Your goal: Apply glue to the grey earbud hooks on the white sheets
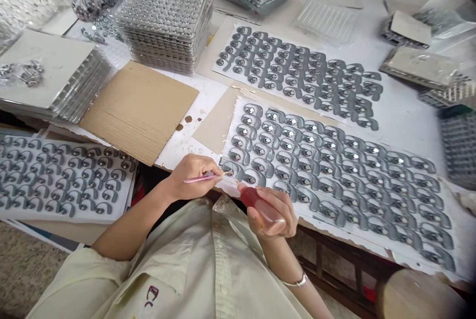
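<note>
A cream work shirt point(208, 264) fills the foreground. The left hand point(193, 178) pinches a thin pink-handled brush point(201, 178), its tip pointing right to the nearest chrome C-shaped piece point(232, 170) on a white card sheet point(459, 220). The right hand point(273, 215) wraps a translucent red squeeze bottle point(258, 203), its long axis slanting up-left, nozzle just below the brush tip.

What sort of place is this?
Likely a hand-assembly workshop: rows of identical metal parts, stacked clear plastic trays, a pink-handled tool in the left hand, a red squeeze bottle in the right hand.
</note>
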Action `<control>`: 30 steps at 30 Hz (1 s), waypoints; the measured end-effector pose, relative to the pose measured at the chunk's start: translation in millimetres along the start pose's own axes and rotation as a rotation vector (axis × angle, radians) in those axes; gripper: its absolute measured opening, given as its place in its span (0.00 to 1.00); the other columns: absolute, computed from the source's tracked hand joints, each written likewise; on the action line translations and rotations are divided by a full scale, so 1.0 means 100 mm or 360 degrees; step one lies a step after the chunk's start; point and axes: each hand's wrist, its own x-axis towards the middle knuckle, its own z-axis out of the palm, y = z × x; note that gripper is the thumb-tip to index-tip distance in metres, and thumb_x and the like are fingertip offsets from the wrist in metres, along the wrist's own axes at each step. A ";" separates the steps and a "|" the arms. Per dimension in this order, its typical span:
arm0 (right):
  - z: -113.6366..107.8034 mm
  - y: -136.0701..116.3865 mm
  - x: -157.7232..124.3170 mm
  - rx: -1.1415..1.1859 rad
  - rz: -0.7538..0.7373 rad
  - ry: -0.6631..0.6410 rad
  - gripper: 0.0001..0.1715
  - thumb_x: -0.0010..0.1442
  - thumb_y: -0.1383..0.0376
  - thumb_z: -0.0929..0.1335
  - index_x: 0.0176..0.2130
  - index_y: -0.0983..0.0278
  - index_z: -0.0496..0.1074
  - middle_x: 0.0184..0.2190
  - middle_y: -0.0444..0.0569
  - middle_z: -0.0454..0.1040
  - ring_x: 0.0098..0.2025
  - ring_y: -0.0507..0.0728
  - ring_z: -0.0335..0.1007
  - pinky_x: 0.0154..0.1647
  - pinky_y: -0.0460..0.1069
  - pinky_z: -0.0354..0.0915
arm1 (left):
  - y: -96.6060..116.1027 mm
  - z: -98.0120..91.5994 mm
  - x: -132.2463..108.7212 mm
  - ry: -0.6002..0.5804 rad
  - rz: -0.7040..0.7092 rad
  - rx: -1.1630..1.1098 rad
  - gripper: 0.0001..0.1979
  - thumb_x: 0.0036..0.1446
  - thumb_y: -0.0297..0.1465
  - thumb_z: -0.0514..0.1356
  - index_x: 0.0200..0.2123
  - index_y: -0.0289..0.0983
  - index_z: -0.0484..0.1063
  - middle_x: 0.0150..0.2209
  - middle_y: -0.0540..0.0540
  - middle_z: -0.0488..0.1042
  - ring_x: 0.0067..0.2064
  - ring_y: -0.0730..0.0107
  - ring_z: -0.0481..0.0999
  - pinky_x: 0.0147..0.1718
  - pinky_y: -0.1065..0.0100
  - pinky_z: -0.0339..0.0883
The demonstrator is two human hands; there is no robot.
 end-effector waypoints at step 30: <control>0.02 0.00 0.02 0.0021 0.0097 -0.0085 0.18 0.61 0.56 0.68 0.44 0.67 0.70 0.29 0.50 0.74 0.32 0.58 0.74 0.27 0.52 0.72 | -0.07 -0.02 0.03 -0.0011 -0.0189 -0.0134 0.04 0.50 0.28 0.63 0.27 0.33 0.76 0.27 0.44 0.79 0.26 0.71 0.76 0.25 0.73 0.67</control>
